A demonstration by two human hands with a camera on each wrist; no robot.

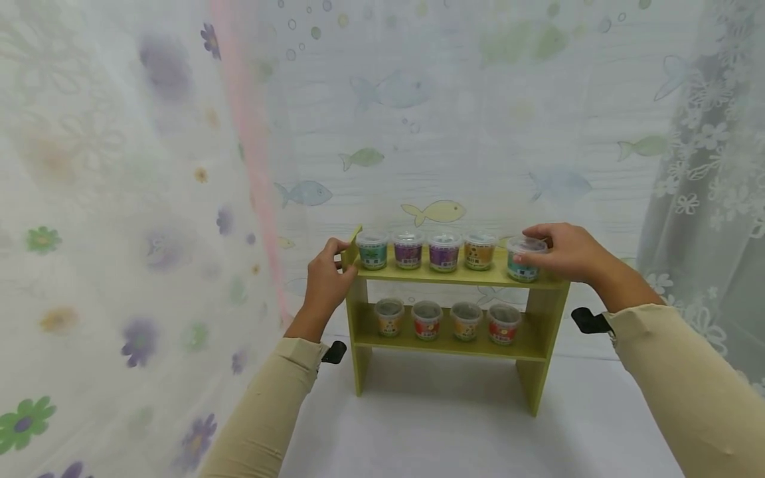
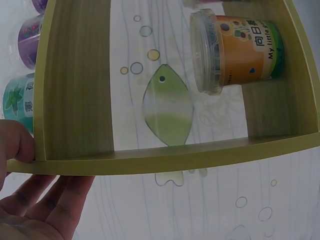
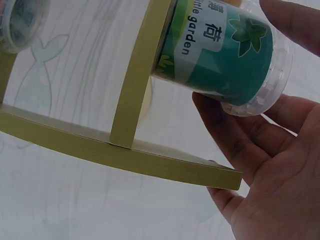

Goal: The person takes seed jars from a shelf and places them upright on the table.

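Two-tier shelf [image 1: 457,350] with nine cups, on a white surface [image 1: 439,431]; the shelf's centre is the clock's centre, in the head view. Upper board: a mint-green cup [image 1: 373,256] at ten o'clock, a purple cup [image 1: 408,256] at eleven, another purple cup [image 1: 444,259] at twelve and an orange cup [image 1: 479,256] at one. The teal cup [image 1: 521,267], at two o'clock, is at the board's right end — its label bears a green leaf. The right hand [image 1: 568,252] pinches this cup about its clear lid, thumb and fingers on opposite sides. The left hand [image 1: 329,282], near ten o'clock, grips the shelf's upper left corner, with the end panel between thumb and fingers. Lower board, from nine o'clock to three: a yellow-orange cup [image 1: 390,324], a red cup [image 1: 427,328], a second yellow-orange cup [image 1: 466,328] and a second red cup [image 1: 503,332]. Dark, greyish matter shows through the clear lids of this row — probably the filling, though glare and small scale leave its nature uncertain.
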